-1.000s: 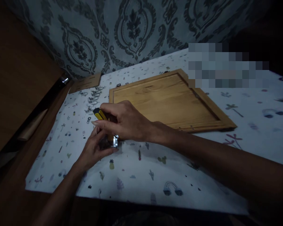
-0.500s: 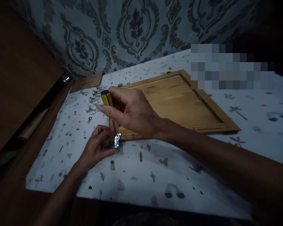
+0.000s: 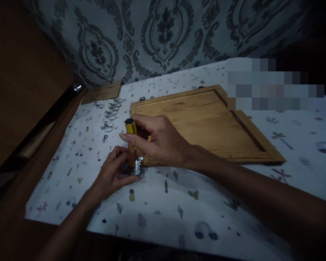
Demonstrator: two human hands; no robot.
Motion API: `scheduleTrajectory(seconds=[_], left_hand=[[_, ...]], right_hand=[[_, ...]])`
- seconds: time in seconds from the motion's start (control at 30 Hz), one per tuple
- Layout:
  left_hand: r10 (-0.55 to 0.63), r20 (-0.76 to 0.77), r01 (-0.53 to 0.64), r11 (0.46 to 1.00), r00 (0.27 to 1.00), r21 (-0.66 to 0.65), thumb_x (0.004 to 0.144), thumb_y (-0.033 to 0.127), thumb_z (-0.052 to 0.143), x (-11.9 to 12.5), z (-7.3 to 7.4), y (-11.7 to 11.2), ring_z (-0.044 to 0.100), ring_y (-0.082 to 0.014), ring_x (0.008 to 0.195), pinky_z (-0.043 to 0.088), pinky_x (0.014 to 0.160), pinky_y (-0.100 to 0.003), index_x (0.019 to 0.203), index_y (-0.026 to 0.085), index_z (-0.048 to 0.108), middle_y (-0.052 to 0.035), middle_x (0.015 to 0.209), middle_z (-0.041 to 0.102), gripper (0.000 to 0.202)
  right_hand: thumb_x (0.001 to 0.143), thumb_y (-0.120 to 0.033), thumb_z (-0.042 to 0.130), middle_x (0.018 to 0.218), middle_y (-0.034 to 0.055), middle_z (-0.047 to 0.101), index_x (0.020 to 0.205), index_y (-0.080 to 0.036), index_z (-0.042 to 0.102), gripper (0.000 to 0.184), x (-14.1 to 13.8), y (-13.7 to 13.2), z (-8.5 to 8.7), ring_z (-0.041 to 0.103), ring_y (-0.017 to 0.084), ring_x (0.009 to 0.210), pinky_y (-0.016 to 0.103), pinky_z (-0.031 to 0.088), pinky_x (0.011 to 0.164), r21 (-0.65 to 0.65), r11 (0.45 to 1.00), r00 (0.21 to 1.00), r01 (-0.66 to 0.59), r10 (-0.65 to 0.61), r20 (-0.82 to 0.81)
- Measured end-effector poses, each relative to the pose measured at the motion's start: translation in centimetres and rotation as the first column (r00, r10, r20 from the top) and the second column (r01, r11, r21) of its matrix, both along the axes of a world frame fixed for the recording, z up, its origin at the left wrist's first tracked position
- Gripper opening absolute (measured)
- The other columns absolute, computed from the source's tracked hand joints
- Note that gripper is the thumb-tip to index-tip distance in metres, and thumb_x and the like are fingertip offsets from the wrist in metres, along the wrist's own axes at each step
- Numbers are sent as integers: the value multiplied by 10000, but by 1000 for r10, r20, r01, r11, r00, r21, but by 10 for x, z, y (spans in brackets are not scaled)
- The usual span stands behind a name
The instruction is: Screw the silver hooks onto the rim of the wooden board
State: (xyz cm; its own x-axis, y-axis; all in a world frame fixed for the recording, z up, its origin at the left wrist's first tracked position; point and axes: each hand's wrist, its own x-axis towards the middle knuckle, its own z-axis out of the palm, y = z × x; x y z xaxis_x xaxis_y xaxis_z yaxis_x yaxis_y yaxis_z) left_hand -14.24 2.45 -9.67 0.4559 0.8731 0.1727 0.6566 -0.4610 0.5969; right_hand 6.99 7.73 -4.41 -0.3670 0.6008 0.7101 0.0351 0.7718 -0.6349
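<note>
A yellow and black screwdriver (image 3: 130,127) stands nearly upright in my right hand (image 3: 160,139), its handle pinched between thumb and fingers. The shaft points down at a shiny metal hinge (image 3: 138,166) on the near left corner of a framed wooden panel (image 3: 195,119). Thumb and fingers of my left hand (image 3: 115,172) close round the hinge from the left and steady it against the panel's edge. The screwdriver's tip meets the metal; any screw there is too small to make out.
Several metal hooked pieces (image 3: 110,116) lie in a row left of the panel. Behind them is a brown cardboard sheet (image 3: 101,93). Small dark clips (image 3: 142,98) sit by the panel's far edge. A dark wooden cabinet side (image 3: 24,72) rises at the left, a patterned wall (image 3: 165,32) behind.
My right hand and the screwdriver have come down, bringing the shaft closer onto the hinge. My left hand keeps its hold. The whole view has shifted slightly.
</note>
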Motion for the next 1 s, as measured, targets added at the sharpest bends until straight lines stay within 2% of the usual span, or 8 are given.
scheduleTrajectory(seconds=[0.3,0.47,0.67,0.8,1.0], left_hand=[[11,26,-11,1000,1000,-3,814,496,768,1,1,-1,543,-259,1107,494,961,-388,1107,235,660,-65,1145,551,406],[10,21,-10,1000,1000,-13,811,505,768,1,0,-1,540,-266,1127,490,982,-410,1113,246,659,-67,1162,556,412],[-2,20,2,1000,1000,13,817,512,761,0,-1,0,533,-279,1169,482,998,-410,1105,234,654,-75,1189,557,414],[-10,-1,10,999,1000,40,824,528,750,0,-2,0,504,-302,1243,453,1051,-435,1164,242,649,-82,1276,543,456],[20,-26,-19,999,999,43,805,525,763,-2,-3,-1,526,-319,1233,470,1045,-456,1310,282,610,-79,1299,572,581]], right_hand=[[959,-309,589,593,-84,387,725,-195,430,305,1,3,-3,364,66,532,234,281,557,-5,1000,999,5,-5,34],[958,-347,584,593,-85,383,726,-198,425,318,1,4,-4,361,70,537,238,279,568,-38,999,999,-10,12,52],[950,-324,605,605,-84,399,739,-196,435,299,1,5,-5,365,70,551,234,288,580,-30,999,998,-45,46,51],[943,-334,621,600,-91,373,728,-208,393,338,0,2,-5,341,64,545,223,274,564,-6,998,997,-63,63,40],[974,-308,558,645,-77,407,757,-213,374,300,-2,-4,-2,365,67,567,221,284,579,26,996,996,-83,82,47]])
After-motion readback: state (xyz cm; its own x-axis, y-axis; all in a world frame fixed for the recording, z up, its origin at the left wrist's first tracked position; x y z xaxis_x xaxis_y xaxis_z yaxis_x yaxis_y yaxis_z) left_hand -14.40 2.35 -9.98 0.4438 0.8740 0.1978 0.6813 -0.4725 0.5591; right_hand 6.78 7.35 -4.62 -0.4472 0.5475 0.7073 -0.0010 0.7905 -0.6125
